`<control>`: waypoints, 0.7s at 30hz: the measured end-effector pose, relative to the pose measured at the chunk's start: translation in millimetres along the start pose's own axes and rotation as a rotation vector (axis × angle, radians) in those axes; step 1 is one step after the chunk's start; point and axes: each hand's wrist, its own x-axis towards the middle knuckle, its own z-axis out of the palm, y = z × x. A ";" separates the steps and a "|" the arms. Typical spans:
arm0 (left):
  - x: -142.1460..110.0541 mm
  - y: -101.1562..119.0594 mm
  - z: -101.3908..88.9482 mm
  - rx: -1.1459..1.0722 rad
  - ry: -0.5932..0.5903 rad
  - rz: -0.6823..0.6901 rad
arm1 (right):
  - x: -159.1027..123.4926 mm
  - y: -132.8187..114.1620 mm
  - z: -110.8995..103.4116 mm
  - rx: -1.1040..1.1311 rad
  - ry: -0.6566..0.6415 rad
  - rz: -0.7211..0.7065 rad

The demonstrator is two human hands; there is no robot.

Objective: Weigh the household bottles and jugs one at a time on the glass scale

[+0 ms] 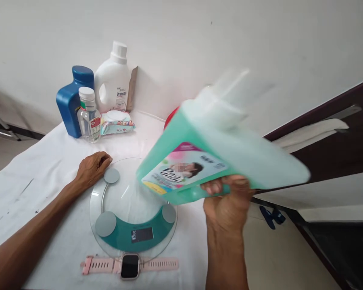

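My right hand (228, 197) grips a large detergent bottle (169, 149) of green liquid by its handle. The bottle is tilted over the right side of a round glass scale (124, 235), its blurred white top up and to the right and its base down and to the left. The scale has grey foot pads and a teal band with a small display, whose digits are hard to read. At the scale's upper left rim, my left hand (92, 169) lies on the white cloth with its fingers curled in, no held object visible.
A pink-strapped smartwatch (130, 266) lies at the scale's front edge. Behind are a blue bottle (71, 104), a clear jar (89, 121), a white detergent bottle (113, 82) and a wipes pack (117, 123). A red object (170, 118) is partly hidden. Slippers (272, 216) lie on the floor.
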 end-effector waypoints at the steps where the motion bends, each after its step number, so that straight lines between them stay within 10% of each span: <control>1: -0.8 0.4 -0.8 -0.003 -0.002 0.006 | 8.4 -7.2 -4.1 -0.014 0.050 -0.028; 8: -4.5 1.9 -2.3 -0.023 0.022 0.030 | 56.2 -20.5 -38.7 -0.215 0.383 -0.160; 21: -2.1 4.8 0.8 -0.041 -0.015 -0.044 | 148.0 70.3 -81.9 -0.320 0.615 -0.086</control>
